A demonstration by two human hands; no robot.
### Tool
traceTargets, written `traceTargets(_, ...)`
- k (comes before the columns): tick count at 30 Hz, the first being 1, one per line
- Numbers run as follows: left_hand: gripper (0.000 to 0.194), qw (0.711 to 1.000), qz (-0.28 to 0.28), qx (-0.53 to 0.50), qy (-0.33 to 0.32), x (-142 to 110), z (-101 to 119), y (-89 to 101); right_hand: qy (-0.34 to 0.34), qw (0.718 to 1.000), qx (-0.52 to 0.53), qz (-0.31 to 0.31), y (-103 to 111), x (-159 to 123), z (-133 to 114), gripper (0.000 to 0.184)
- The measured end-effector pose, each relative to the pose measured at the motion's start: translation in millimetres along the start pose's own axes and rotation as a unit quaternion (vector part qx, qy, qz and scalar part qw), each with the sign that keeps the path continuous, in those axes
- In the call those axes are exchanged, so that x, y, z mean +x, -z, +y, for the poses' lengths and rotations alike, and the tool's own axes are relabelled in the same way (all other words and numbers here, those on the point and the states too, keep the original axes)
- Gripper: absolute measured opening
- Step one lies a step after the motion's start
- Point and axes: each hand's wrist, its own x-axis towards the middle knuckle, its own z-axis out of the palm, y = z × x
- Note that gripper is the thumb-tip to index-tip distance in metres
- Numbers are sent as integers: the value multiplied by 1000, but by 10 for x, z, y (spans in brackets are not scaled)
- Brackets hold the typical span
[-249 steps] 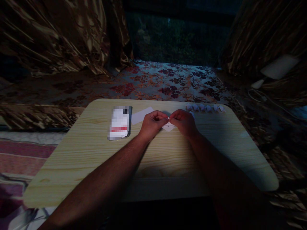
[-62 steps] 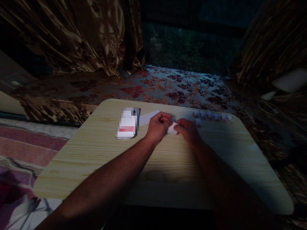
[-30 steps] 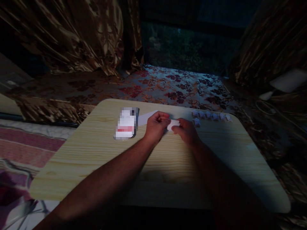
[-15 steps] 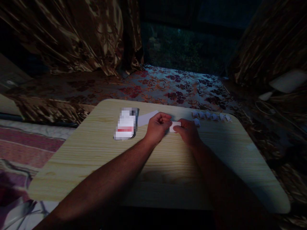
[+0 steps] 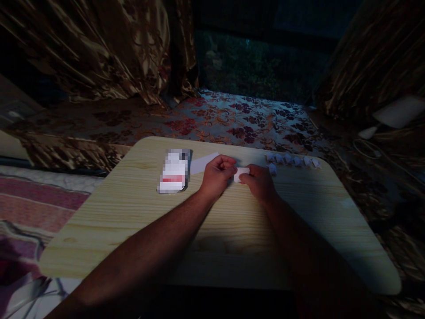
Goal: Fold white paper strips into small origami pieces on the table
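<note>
A small piece of white paper point(image 5: 241, 174) is pinched between my two hands above the middle of the table. My left hand point(image 5: 217, 175) grips its left edge with thumb and fingertips. On the right edge, my right hand point(image 5: 260, 181) is closed with the thumb pressed on top. Behind my left hand lies a flat white sheet of paper point(image 5: 202, 164), partly covered by that hand. Several small folded paper pieces point(image 5: 297, 160) form a row at the table's far right, and one more folded piece point(image 5: 272, 169) sits just beyond my right hand.
A blurred-out white object with a red band point(image 5: 173, 173), perhaps a phone, lies left on the wooden table point(image 5: 126, 221). A pale scrap point(image 5: 347, 203) is near the right edge. Behind the table is a flowered cloth ledge point(image 5: 245, 117); a white lamp point(image 5: 398, 111) stands right.
The paper between my hands has shifted very slightly left and its shape looks a little different. Both hands keep their grip almost in place.
</note>
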Motion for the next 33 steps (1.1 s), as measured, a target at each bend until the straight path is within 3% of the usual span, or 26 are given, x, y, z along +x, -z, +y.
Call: traceTargets(33, 18, 999, -18, 39, -14, -35, 20, -27, 17, 998, 32, 42, -18, 31, 56, 8)
